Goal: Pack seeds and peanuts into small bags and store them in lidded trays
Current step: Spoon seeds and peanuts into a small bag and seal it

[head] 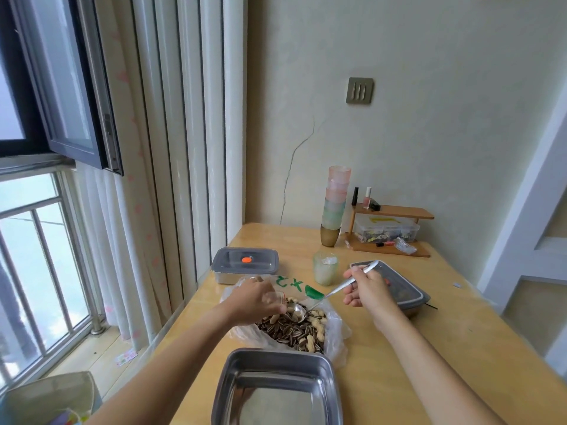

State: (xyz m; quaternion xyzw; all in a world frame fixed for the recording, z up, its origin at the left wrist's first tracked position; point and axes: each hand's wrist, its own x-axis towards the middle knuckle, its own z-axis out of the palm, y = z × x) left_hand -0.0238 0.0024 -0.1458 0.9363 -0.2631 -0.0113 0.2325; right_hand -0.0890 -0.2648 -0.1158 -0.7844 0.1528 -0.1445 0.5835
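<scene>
An open plastic bag (336,338) of striped sunflower seeds and peanuts (294,331) lies on the wooden table (429,348). My left hand (254,299) pinches a small clear bag (280,297) above the pile. My right hand (366,288) grips a metal spoon (337,289) by its handle; the bowl, holding a peanut, is at the small bag's mouth. An empty steel tray (277,388) sits nearest me. A lidded tray (245,263) with an orange dot stands at the back left. Another lidded tray (405,289) lies behind my right hand.
A pale green cup (325,268) stands beyond the bag. A stack of pastel cups (336,204) and a small wooden shelf (392,228) with bottles and a clear box are by the wall. A window and curtain are on the left.
</scene>
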